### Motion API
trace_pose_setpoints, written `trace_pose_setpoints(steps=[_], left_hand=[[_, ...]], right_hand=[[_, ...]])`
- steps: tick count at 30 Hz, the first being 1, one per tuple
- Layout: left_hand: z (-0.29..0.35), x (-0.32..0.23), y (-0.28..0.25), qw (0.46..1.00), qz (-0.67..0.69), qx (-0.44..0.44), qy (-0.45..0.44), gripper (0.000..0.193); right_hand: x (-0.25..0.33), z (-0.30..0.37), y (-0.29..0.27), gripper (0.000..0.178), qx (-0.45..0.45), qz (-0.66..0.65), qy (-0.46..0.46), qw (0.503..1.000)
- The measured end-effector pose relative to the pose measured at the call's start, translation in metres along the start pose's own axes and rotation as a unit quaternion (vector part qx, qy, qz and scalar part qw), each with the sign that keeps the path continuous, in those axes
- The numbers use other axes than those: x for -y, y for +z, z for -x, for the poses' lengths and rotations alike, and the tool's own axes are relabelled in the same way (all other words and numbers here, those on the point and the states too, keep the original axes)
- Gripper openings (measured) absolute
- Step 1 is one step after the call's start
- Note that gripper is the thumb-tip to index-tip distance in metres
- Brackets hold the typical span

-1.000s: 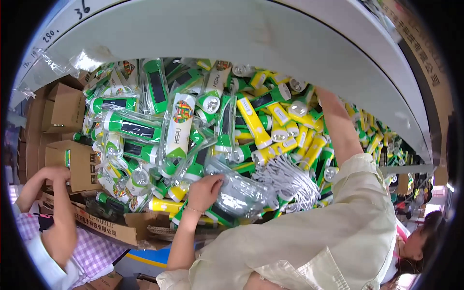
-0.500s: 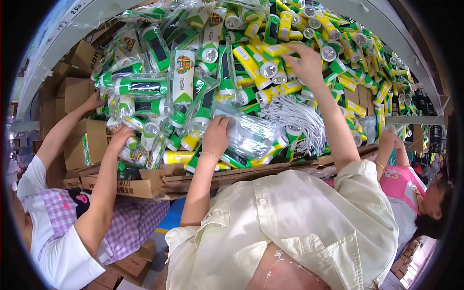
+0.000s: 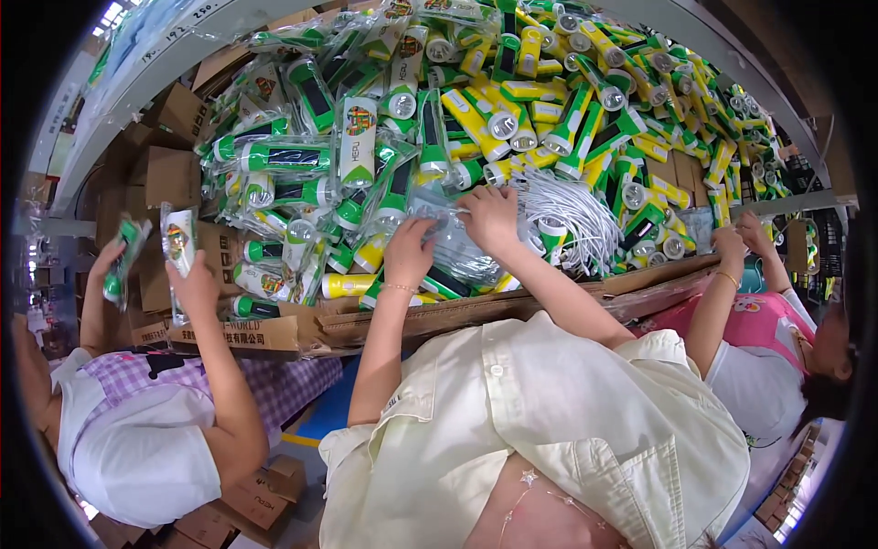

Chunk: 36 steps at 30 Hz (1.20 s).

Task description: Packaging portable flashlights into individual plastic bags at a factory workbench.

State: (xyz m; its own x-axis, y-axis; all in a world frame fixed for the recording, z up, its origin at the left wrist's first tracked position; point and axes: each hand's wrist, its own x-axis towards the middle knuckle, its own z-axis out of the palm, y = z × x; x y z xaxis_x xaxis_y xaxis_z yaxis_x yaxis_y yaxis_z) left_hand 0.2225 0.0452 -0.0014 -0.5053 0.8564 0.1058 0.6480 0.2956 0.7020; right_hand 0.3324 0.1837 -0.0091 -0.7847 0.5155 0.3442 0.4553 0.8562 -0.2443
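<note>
bags point(image 3: 465, 252): near middle, left of cables point(image 3: 574, 224) | left hand point(image 3: 409, 252): at bags' left end, fingers curled, cannot tell if grip holds one | right hand point(image 3: 492, 220): at bags' far side, grip likewise unclear | bagged lights point(image 3: 288, 157): left | loose lights point(image 3: 575, 151): far right

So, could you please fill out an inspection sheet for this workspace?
Surface: mostly hidden under the pile; a brown cardboard edge shows along the near side.
Work items: flat, clear plastic bags on the pile; loose yellow, green and white flashlights mostly right, bagged green and white flashlights mostly left.
Clutter: brown cardboard boxes at left.
Grips: bare left grip and bare right grip both at the bags; how firmly they hold is unclear.
Cables: a heap of thin white cords, right of the bags.
Surroundings: a co-worker in a purple checked apron at left, another in a pink apron at right.
</note>
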Motion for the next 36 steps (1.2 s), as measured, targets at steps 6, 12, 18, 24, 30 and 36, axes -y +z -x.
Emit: trace_pose_setpoints(steps=[6, 12, 18, 24, 30, 36], left_hand=[[-0.037, 0.017, 0.025, 0.994, -0.033, -0.029, 0.098, 0.034], [-0.063, 0.025, 0.017, 0.984, -0.108, 0.081, 0.112, 0.031], [-0.064, 0.018, 0.01, 0.984, -0.12, 0.066, 0.112, 0.026], [-0.05, 0.007, 0.009, 0.985, -0.073, 0.014, 0.154, 0.017], [-0.039, -0.04, -0.023, 0.991, 0.109, 0.001, 0.08, 0.017], [-0.027, -0.055, -0.034, 0.994, 0.102, 0.037, 0.021, 0.014]], right_hand=[[0.004, -0.005, 0.002, 0.018, 0.044, -0.031, 0.033, 0.998], [0.0, -0.004, 0.001, 0.016, 0.098, -0.09, 0.092, 0.987], [-0.004, -0.005, -0.003, 0.016, -0.031, -0.115, -0.019, 0.993], [-0.007, -0.006, -0.003, 0.011, -0.044, -0.087, -0.052, 0.994], [-0.01, -0.026, -0.068, 0.01, -0.076, -0.216, -0.088, 0.97], [-0.013, -0.023, -0.091, 0.008, -0.039, -0.19, -0.164, 0.967]])
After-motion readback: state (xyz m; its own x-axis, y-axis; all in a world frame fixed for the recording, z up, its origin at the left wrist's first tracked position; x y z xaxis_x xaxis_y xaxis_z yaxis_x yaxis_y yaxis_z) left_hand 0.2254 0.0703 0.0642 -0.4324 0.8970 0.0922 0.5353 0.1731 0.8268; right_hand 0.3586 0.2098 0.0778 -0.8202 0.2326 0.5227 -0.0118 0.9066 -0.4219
